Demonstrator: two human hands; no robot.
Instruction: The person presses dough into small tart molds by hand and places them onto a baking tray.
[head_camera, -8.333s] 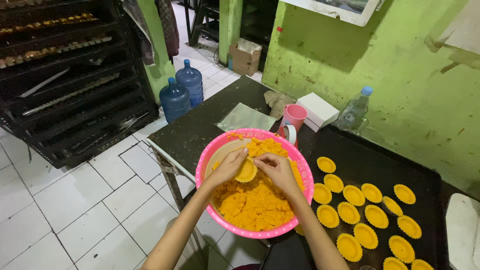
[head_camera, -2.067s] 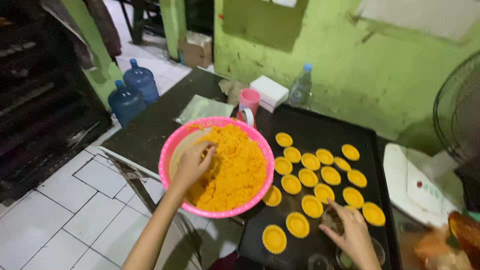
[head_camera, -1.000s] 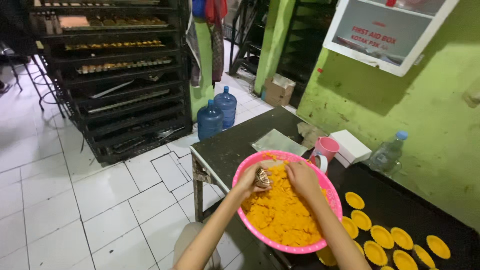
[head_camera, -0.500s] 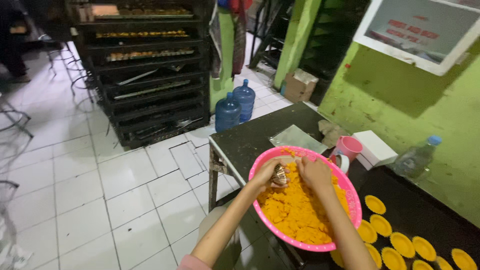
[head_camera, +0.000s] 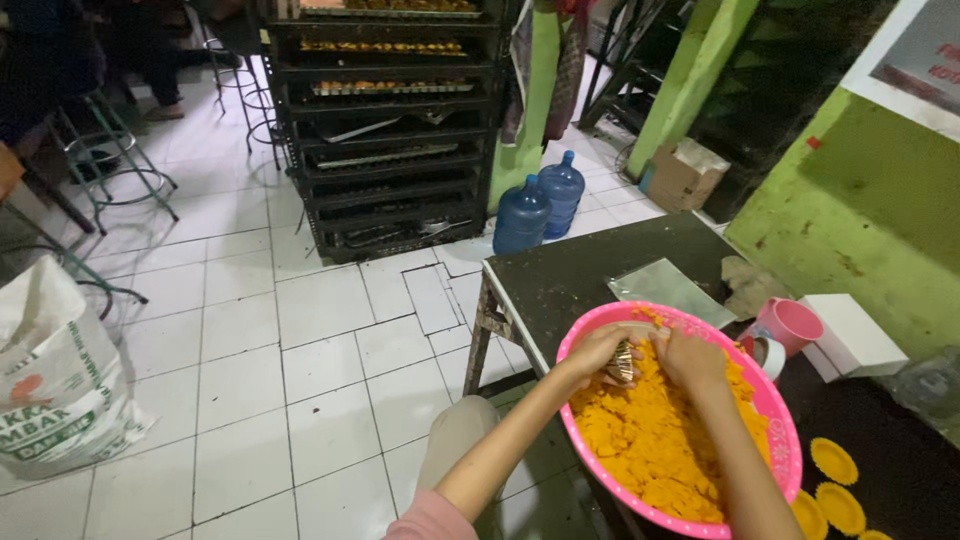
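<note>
A: Because the round pink plastic basin (head_camera: 775, 415) of crumbly orange dough (head_camera: 650, 440) hangs partly past the edge of the dark metal worktable (head_camera: 580, 275) on the near side of both hands, my biggest worry is a tip: a hard downward press there could rock it toward the white tiled floor (head_camera: 300, 340).

B: Agreed. And the hands themselves?

A: The left hand (head_camera: 597, 350) is curled shut around a small shiny fluted metal mould (head_camera: 622, 362), held just above the dough. The right hand (head_camera: 690, 358) rests beside it, fingers bent onto the mould's other side (whether it truly grips I cannot tell).

B: So a slip of the mould?

A: Likely only into the dough, which is harmless. Crumbs going over the rim seem the likelier loss.

B: Anything beyond the right hand?

A: The pink plastic cup (head_camera: 790, 325) and the white cardboard box (head_camera: 850, 335) stand near the basin's far rim; a shove of the basin could knock the cup. The small orange filled tart shells (head_camera: 833, 460) lie further right, close enough that a careless elbow could dent them.
</note>
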